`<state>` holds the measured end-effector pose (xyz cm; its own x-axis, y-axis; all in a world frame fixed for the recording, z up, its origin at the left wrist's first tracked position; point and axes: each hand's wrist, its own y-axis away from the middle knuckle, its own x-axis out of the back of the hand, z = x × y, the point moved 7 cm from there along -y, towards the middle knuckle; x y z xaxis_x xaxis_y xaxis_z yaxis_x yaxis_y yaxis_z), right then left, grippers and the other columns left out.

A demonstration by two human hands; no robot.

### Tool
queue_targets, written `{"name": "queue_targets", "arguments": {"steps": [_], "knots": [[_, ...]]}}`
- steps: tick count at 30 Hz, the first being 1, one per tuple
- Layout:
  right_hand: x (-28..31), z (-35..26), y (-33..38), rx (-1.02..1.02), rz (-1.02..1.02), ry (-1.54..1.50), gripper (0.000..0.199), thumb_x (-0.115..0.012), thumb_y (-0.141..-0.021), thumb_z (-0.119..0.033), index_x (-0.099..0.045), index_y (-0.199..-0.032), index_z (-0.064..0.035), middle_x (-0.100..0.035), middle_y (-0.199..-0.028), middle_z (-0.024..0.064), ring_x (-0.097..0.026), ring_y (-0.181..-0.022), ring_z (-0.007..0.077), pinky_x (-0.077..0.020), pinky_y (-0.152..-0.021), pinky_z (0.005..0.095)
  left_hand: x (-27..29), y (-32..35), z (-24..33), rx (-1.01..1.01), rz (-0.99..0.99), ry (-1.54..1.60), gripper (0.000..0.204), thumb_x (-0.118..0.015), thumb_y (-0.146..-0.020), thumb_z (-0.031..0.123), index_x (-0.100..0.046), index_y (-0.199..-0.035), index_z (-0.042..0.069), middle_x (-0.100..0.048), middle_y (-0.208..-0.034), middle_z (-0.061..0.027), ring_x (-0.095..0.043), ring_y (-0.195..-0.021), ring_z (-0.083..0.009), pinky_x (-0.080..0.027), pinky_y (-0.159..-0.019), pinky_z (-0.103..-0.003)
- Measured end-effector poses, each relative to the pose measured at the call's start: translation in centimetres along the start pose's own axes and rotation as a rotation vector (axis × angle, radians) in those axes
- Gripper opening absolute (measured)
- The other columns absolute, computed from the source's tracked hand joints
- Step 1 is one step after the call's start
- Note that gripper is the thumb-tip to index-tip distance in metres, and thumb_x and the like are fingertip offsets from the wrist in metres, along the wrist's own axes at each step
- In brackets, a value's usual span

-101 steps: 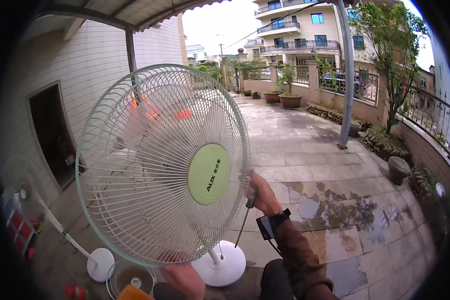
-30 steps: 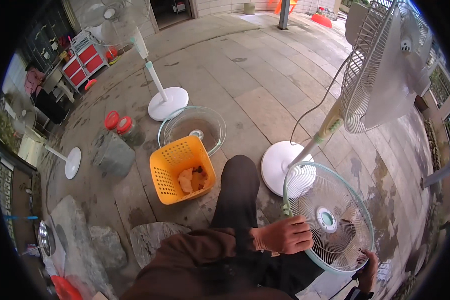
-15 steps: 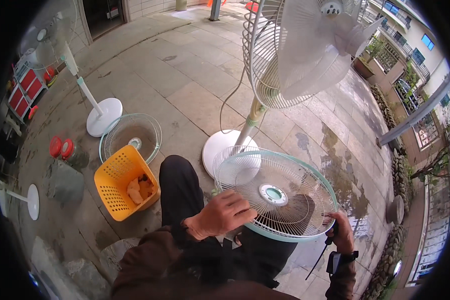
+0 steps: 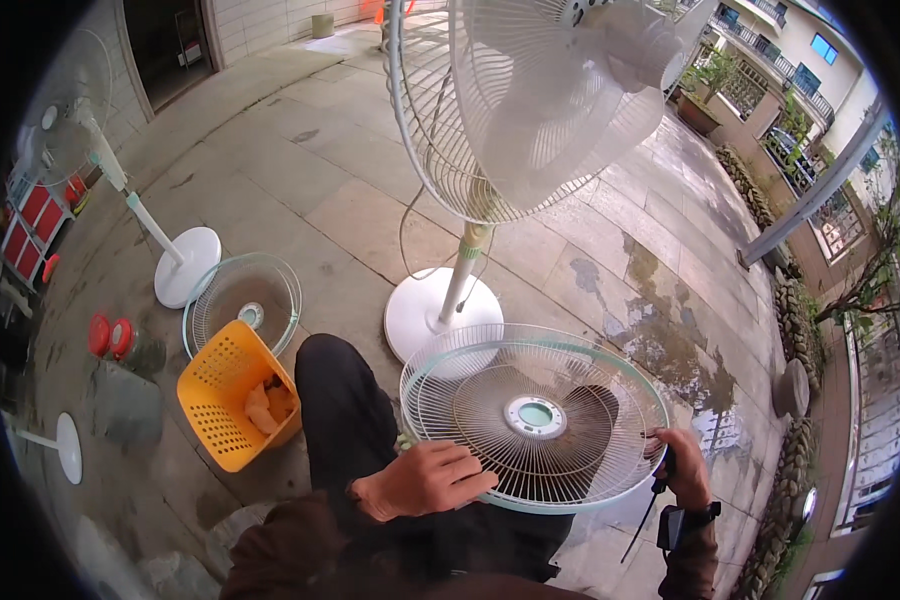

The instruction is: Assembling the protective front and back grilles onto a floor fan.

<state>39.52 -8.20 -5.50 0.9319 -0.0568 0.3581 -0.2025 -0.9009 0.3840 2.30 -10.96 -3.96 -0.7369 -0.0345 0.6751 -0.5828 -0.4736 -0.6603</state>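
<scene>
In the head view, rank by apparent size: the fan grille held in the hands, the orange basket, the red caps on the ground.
1. fan grille, though nearest the camera
2. orange basket
3. red caps

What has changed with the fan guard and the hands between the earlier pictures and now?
The front fan guard, earlier mounted on the standing fan, is now off and lies flat over the person's lap. The left hand has moved onto its near rim; the right hand holds the far rim together with a dark tool. The orange basket and the second guard on the ground stayed in place.
</scene>
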Motion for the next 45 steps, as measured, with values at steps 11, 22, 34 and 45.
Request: {"name": "queue_targets", "arguments": {"steps": [11,22,34,45], "knots": [[2.1,-4.1,0.0,0.050,-0.007,0.154,0.034,-0.058,-0.090,-0.032,-0.065,-0.078,-0.0010,-0.054,-0.057,0.0014,-0.050,-0.047,0.0091,-0.0363,-0.045,0.0244,-4.9,1.3,2.3,-0.004,-0.158,0.210,0.020,-0.076,-0.072,0.020,-0.066,-0.087,0.012,-0.059,-0.078,0.0008,-0.062,-0.070,-0.0152,-0.051,-0.059,-0.028],[2.6,-7.4,0.2,-0.040,0.001,0.211,0.026,-0.063,-0.086,-0.025,-0.065,-0.080,0.0000,-0.059,-0.063,0.0019,-0.051,-0.047,0.0084,-0.0368,-0.043,0.0238,-8.1,2.3,3.7,0.146,-0.174,0.417,0.025,-0.081,-0.073,0.024,-0.069,-0.091,0.010,-0.065,-0.083,-0.0016,-0.066,-0.076,-0.0186,-0.052,-0.063,-0.031],[1.9,-12.0,0.3,0.058,0.041,0.280,0.020,-0.065,-0.084,-0.018,-0.063,-0.078,0.0008,-0.056,-0.061,0.0014,-0.048,-0.045,0.0074,-0.0350,-0.041,0.0241,-5.7,4.2,-3.3,0.821,0.140,0.720,0.039,-0.078,-0.085,0.030,-0.066,-0.109,0.002,-0.064,-0.093,-0.0089,-0.063,-0.083,-0.0193,-0.051,-0.075,-0.034],[3.4,-13.1,1.3,0.110,0.140,0.255,0.020,-0.065,-0.084,-0.020,-0.065,-0.082,0.0000,-0.058,-0.063,0.0014,-0.049,-0.045,0.0066,-0.0349,-0.040,0.0224,-23.8,17.9,-9.7,1.960,0.152,1.274,0.087,-0.039,-0.091,0.078,-0.046,-0.136,0.004,-0.062,-0.117,-0.0194,-0.063,-0.102,-0.0358,-0.052,-0.087,-0.046]]}}
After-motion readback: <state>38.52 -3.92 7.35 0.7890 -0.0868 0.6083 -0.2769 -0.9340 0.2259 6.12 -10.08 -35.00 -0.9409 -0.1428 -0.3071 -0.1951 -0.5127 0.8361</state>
